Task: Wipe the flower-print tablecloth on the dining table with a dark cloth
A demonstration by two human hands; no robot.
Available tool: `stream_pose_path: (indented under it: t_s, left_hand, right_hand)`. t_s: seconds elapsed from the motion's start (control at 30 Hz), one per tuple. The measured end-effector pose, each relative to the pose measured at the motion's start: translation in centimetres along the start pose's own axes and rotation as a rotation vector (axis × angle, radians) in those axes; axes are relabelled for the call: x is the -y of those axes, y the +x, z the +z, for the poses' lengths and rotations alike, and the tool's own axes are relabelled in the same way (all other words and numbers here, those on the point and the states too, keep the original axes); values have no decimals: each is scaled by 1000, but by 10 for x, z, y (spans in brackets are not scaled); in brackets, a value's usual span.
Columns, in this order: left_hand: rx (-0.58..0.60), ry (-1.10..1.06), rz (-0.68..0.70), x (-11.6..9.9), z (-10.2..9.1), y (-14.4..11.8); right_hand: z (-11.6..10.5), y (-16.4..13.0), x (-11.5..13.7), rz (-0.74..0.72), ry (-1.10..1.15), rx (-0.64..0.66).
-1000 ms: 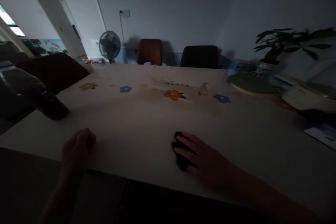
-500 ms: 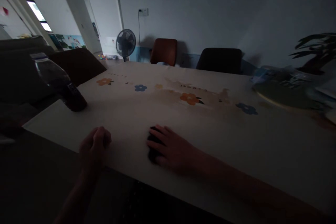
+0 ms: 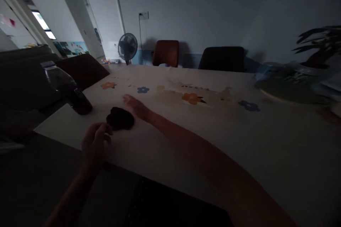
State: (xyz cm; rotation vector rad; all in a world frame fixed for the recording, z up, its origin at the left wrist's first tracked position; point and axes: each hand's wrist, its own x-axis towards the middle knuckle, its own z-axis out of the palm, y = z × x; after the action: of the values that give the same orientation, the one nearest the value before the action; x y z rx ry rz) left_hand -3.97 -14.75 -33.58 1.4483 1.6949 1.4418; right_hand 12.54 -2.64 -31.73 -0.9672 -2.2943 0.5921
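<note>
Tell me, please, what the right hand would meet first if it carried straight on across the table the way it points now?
The right hand points toward the table's left far side. Ahead lies only bare tablecloth, with an orange flower print, before the edge; the way looks free. The bottle and the dark object seem to sit nearer the person, though depth is unclear.

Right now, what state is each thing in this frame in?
left hand: curled at the table's near edge, fingertips at the dark cloth.
right hand: stretched flat across the table, beside the cloth.
dark cloth: bunched up on the table.
bottle: on the table corner, cap on.
fan: standing, blades unclear.
door: open.
</note>
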Motion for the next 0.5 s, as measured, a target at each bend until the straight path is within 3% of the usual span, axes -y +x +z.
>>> stream_pose_path:
  t_s: [0.13,0.2,0.27,0.37,0.5]
  left_hand:
    - [137,264,252,16,4,29]
    - [248,455,355,25,15,42]
    - [344,661,341,32,28,54]
    - [462,887,319,37,44,70]
    - [576,1004,336,36,57,103]
  right_hand:
    - [-57,-84,-31,104,40,-200]
    - [-81,-137,-40,214,212,-380]
    - [-102,-189,-41,331,327,-490]
    - [-126,-253,-30,465,314,-606]
    - [-146,-306,-15,621,200,-684]
